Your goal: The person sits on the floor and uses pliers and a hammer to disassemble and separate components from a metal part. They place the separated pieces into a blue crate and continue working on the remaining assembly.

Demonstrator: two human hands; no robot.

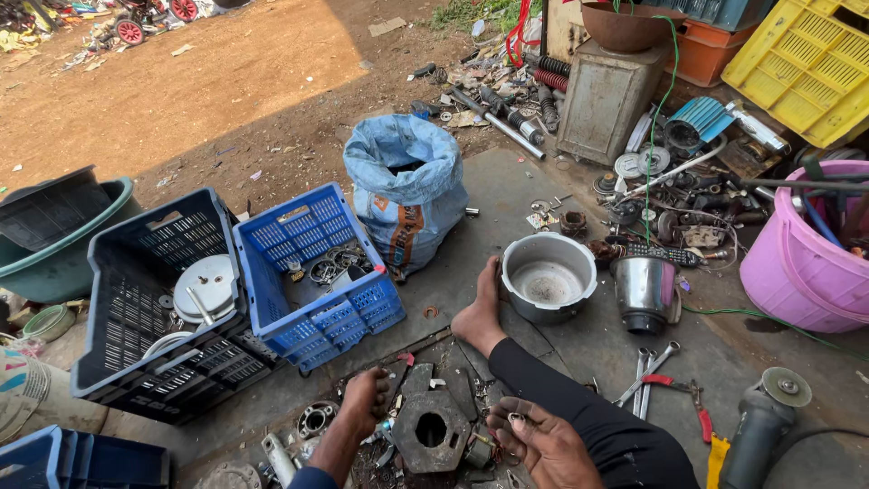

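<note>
Fingers [529, 426] of the right hand [534, 444] lie loosely curled, palm up, cradling a small round metal ring [517, 418] near the base of the thumb — resting in the hand rather than pinched. That hand sits low over the concrete floor [507, 195], just beside the black-trousered leg [579, 407], whose bare foot [478, 312] points toward a round aluminium pot [548, 276].

The left hand [364, 403] is clenched downward on the floor among small scraps; what it grips, if anything, is hidden under the knuckles. Between the two hands, touching neither, lies a dark, rusty hexagonal metal block with a round central hole [431, 430] — to the left of the ring-holding hand and to the right of the left fist, about equally near both. The ring has no long axis to speak of; it lies flat in the palm.

A rusted round bearing housing [317, 418] lies just left of the left forearm. Farther up the floor stand a blue perforated plastic crate [312, 272] and a darker crate [154, 308] side by side. To the right, well apart from the hands, lie several steel spanners [647, 371], red-handled pliers [692, 398] and a grey angle grinder [769, 417].
</note>
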